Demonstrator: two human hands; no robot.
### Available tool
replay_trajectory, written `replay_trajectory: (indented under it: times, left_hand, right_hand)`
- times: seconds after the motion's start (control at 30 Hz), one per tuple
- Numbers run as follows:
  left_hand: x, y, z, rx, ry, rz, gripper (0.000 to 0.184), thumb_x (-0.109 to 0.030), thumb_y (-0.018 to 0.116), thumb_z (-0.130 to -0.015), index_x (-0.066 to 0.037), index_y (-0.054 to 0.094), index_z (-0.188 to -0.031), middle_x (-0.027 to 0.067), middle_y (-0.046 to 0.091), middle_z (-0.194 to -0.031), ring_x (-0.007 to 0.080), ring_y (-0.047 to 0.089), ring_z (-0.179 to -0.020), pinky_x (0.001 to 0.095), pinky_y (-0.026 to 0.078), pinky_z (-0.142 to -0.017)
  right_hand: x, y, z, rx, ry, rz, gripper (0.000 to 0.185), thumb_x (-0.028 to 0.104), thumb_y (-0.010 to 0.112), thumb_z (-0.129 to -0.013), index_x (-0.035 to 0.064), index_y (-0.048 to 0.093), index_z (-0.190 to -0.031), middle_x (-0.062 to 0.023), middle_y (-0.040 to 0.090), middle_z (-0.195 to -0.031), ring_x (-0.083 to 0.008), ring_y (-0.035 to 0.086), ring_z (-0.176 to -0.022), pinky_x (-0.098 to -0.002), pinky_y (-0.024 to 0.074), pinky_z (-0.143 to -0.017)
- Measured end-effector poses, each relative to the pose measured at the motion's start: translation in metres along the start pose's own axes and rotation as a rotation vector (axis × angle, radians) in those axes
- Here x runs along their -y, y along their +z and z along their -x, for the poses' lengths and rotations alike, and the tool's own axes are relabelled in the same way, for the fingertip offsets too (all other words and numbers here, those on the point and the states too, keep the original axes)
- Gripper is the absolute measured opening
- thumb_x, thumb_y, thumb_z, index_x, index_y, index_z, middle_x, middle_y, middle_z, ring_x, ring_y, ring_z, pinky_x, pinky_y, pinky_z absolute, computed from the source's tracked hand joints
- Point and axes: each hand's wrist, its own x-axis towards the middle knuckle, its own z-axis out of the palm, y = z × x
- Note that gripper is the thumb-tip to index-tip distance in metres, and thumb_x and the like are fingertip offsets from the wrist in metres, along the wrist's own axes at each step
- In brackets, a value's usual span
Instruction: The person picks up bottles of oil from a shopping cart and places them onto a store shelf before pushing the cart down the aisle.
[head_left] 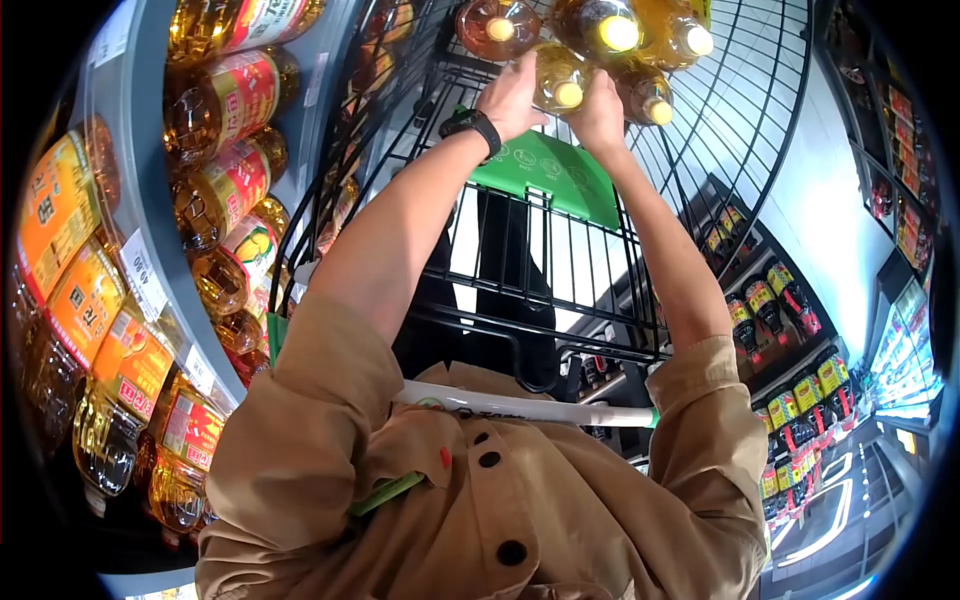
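Both of my hands reach into a black wire shopping cart point(470, 262). My left hand point(512, 104), with a dark band on its wrist, presses against one side of a bottle of golden cooking oil point(558, 72) with a yellow cap. On the other side my right hand point(599, 112) grips the same bottle, so it is held between the two. Its lower part is hidden. Around it in the cart stand a reddish-brown bottle point(490, 40) and several more oil bottles point(680, 45). One bottle point(640, 88) is right beside my right hand.
A green panel point(550, 172) is on the cart below my hands, and its white handle point(520, 402) crosses before my body. Shelves of large oil bottles point(225, 105) line the left, with price tags point(145, 272). Dark bottles with yellow labels point(810, 392) fill shelves at right.
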Motion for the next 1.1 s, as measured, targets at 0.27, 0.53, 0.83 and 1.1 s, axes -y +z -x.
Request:
replay_trajectory:
  times: [0.27, 0.53, 0.83, 1.1]
  left_hand:
    - [0.012, -0.005, -0.014, 0.091, 0.068, -0.013, 0.109, -0.016, 0.092, -0.061, -0.011, 0.028, -0.149, 0.0257, 0.057, -0.128, 0.0421, 0.058, -0.116, 0.0455, 0.049, -0.099]
    - [0.032, -0.005, -0.01, 0.031, 0.212, -0.008, 0.099, -0.009, 0.087, -0.062, -0.009, 0.033, -0.145, 0.0243, 0.058, -0.127, 0.0409, 0.059, -0.116, 0.045, 0.05, -0.098]
    - [0.006, -0.033, 0.01, 0.063, 0.279, 0.038, 0.093, -0.009, 0.086, -0.065, -0.008, 0.034, -0.142, 0.0218, 0.062, -0.12, 0.0409, 0.06, -0.113, 0.0433, 0.051, -0.096]
    - [-0.051, -0.109, 0.081, 0.058, 0.435, 0.156, 0.095, -0.006, 0.089, -0.062, -0.005, 0.036, -0.141, 0.0241, 0.06, -0.126, 0.0385, 0.061, -0.117, 0.0415, 0.051, -0.099]
  right_hand:
    - [-0.011, 0.006, -0.009, 0.052, 0.047, 0.051, 0.026, -0.006, 0.067, -0.072, -0.0011, 0.064, -0.098, -0.0247, 0.066, -0.1, -0.0434, 0.065, -0.096, -0.0481, 0.0527, -0.084]
    - [-0.018, 0.005, -0.012, 0.081, -0.097, -0.01, 0.017, -0.002, 0.069, -0.073, -0.0009, 0.068, -0.089, -0.0257, 0.067, -0.088, -0.0424, 0.066, -0.088, -0.045, 0.0533, -0.078]
    - [0.013, -0.037, 0.008, 0.07, -0.05, -0.063, 0.024, -0.004, 0.062, -0.073, 0.0013, 0.072, -0.094, -0.0261, 0.067, -0.087, -0.0417, 0.067, -0.084, -0.0454, 0.0537, -0.077]
    - [0.095, -0.142, 0.059, 0.189, -0.012, 0.046, 0.022, 0.003, 0.067, -0.073, 0.004, 0.072, -0.094, -0.0228, 0.069, -0.084, -0.039, 0.069, -0.082, -0.0449, 0.0538, -0.075]
